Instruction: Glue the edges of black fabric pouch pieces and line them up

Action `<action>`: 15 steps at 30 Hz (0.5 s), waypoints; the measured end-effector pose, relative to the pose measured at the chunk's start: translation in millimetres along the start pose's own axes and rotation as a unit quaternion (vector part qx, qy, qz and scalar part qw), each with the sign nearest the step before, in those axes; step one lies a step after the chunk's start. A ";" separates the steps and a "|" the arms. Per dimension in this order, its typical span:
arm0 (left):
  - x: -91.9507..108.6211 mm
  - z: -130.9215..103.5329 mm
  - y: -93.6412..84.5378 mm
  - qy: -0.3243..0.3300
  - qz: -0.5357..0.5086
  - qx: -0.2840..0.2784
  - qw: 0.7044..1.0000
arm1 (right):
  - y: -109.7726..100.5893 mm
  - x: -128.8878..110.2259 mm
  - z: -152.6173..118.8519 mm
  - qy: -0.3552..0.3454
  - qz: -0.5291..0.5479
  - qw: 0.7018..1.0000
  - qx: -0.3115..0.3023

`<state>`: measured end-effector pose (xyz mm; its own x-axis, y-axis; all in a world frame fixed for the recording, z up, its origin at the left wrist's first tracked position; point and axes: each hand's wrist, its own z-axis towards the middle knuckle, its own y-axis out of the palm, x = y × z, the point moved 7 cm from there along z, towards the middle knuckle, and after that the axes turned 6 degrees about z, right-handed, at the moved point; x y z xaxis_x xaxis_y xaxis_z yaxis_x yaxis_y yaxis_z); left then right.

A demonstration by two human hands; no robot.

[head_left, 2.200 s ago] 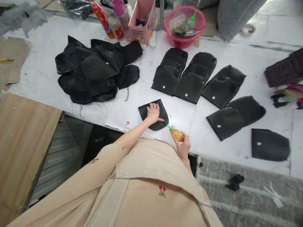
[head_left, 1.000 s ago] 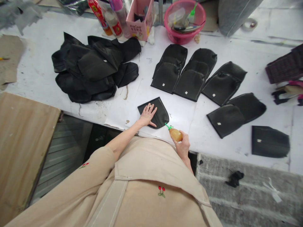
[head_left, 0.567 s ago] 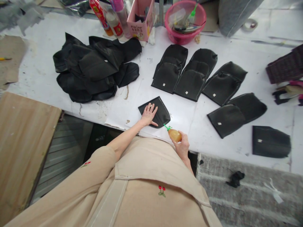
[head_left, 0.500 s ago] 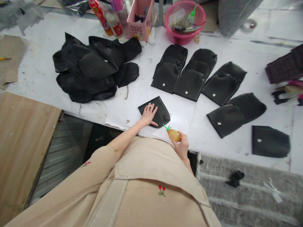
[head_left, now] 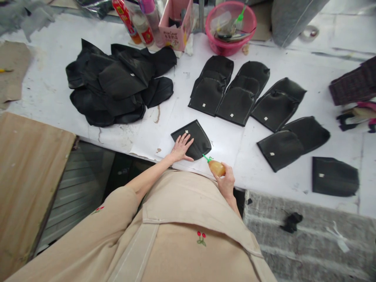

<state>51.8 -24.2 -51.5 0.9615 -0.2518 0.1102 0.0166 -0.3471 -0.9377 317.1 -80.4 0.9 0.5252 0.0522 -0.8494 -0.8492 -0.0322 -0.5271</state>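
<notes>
Directly before me on the white-covered table lies a black leather-like piece with a rounded end and a small pale tag. My left hand rests flat on its near left part, fingers spread. My right hand is wrapped round a squeeze bottle of amber liquid, probably glue. Its green nozzle points left, at the near edge of the black piece; whether the tip touches it I cannot tell.
A heap of black pieces lies at the left. Several similar tagged pieces are spread out to the right. Along the back stand bottles, a pink box and a pink basin. A wooden board is at the near left.
My left hand has slid slightly left and toward me on the black piece, uncovering the pale tag. My right hand and the bottle have hardly moved.
</notes>
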 end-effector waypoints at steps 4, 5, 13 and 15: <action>5.3 -0.9 2.5 -0.005 0.009 -0.004 1.000 | 1.0 -1.9 -1.5 -0.006 -0.005 1.000 -0.007; 5.8 -0.9 2.6 -0.009 0.008 -0.005 1.000 | 1.6 -2.1 -2.0 -0.009 -0.005 1.000 -0.008; 8.3 5.1 6.1 -0.027 0.014 -0.005 1.000 | 0.7 1.9 -1.0 0.005 -0.004 1.000 0.008; 9.6 8.4 6.4 -0.036 0.018 0.002 0.999 | -0.4 1.9 -1.0 0.007 -0.004 1.000 0.013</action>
<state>63.4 -21.2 -59.2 0.9787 -0.1986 0.0527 -0.0174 -0.3358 -0.9418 318.5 -81.3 -0.4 0.5327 0.0375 -0.8455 -0.8460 -0.0052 -0.5332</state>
